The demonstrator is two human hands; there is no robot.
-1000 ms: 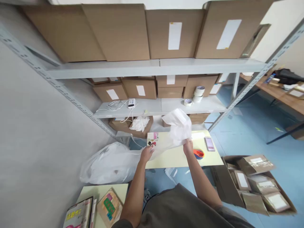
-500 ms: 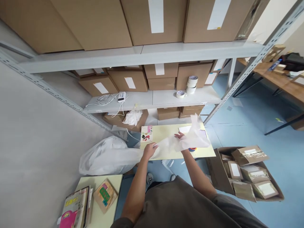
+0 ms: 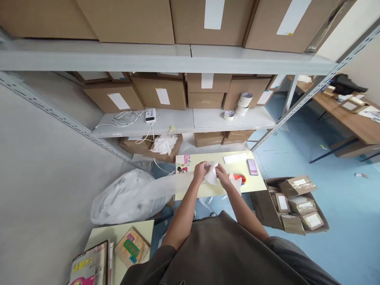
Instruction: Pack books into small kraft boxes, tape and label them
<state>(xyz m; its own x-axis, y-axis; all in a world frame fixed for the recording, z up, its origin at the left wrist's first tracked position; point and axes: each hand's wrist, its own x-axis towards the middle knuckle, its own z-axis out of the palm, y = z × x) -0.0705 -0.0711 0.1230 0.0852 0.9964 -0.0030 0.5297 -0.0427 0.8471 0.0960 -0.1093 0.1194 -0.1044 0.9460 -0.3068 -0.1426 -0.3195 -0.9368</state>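
Note:
A thin white translucent packing sheet (image 3: 211, 175) is bunched between my two hands above the pale yellow table (image 3: 218, 192). My left hand (image 3: 200, 171) has its fingers closed on the sheet, and my right hand (image 3: 222, 175) grips it from the other side. From my left hand the sheet runs left as a long strip to a big white plastic bag (image 3: 118, 204). A loose end hangs by my right wrist, partly covering a round red, yellow and blue object (image 3: 242, 179). Left of my hands lies a picture book (image 3: 181, 164).
A phone (image 3: 252, 167) and a white paper strip (image 3: 235, 158) lie on the table. Shelves with cartons (image 3: 162, 95), tape rolls (image 3: 229, 115) and a power strip (image 3: 150, 115) rise ahead. A large box of parcels (image 3: 258, 209) stands right; books (image 3: 89, 261) sit lower left.
My hands have come together, gathering the sheet that was stretched between them. The phone and the colourful round object are now more exposed. The view has shifted slightly.

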